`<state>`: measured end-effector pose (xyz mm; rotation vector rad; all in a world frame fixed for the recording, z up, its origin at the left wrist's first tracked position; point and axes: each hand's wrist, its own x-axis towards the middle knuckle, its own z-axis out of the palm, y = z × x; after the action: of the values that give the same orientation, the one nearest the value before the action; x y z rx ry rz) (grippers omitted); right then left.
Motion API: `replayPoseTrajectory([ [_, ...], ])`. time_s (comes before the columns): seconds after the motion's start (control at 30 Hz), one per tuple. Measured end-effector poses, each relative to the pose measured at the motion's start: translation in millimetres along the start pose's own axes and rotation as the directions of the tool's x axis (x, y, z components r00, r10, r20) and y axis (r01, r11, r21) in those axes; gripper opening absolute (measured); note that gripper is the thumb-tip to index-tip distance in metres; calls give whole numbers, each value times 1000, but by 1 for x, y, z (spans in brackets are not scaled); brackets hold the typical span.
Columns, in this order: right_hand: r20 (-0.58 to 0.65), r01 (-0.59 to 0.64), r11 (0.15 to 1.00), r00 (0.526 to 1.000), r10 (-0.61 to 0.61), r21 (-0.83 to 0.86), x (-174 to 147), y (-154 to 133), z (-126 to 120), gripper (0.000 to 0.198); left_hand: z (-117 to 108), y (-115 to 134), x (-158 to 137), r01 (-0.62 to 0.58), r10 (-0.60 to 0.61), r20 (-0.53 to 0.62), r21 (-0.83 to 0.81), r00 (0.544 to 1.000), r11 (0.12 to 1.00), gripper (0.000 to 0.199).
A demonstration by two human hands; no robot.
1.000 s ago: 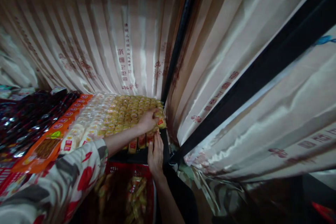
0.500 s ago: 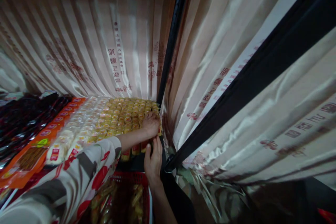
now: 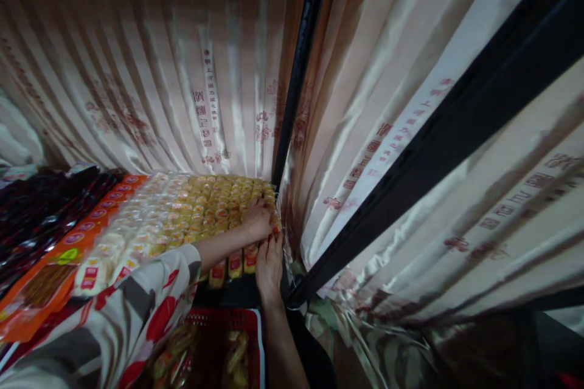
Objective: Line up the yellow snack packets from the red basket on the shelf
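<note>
Rows of small yellow snack packets (image 3: 221, 214) with red labels stand close together on a dark shelf (image 3: 230, 295). Over the far-right rows my left hand (image 3: 258, 219) is bent, its fingers closed down around a packet and partly hidden by the hand. Just in front of it, my right hand (image 3: 269, 265) has its fingertips together at the front end of the rightmost packets, close to the left hand's fingers. A red label shows between the two hands. Below my forearms, a red basket (image 3: 256, 316) holds more yellow packets (image 3: 236, 357).
Left of the yellow rows lie clear-wrapped white packets (image 3: 98, 264), an orange packet strip (image 3: 75, 237) and dark shiny packets (image 3: 41, 213). A black upright post (image 3: 292, 97) and a slanted black bar (image 3: 410, 152) stand close on the right. Pleated printed curtains (image 3: 228, 73) hang behind.
My right hand has moved slightly up to the packets, and its thumb, apart before, has come in to the fingers. The left hand stays over the right-hand rows.
</note>
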<state>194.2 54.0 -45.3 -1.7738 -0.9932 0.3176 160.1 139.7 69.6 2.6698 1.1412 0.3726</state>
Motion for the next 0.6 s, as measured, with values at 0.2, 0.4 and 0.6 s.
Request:
replayPoseTrajectory([
  [0.2,-13,68,997,998,-69,-30,4,-2,-6,55,0,-6,-2,14,-13,-61,8,998,1000,43],
  [0.4,-145,56,998,988,-56,-4,4,-8,-3,57,1,-8,3,-55,58,-40,77,998,995,38],
  [0.6,-61,98,988,993,-106,-122,9,-9,-6,55,1,-10,10,-134,140,-43,118,989,984,30],
])
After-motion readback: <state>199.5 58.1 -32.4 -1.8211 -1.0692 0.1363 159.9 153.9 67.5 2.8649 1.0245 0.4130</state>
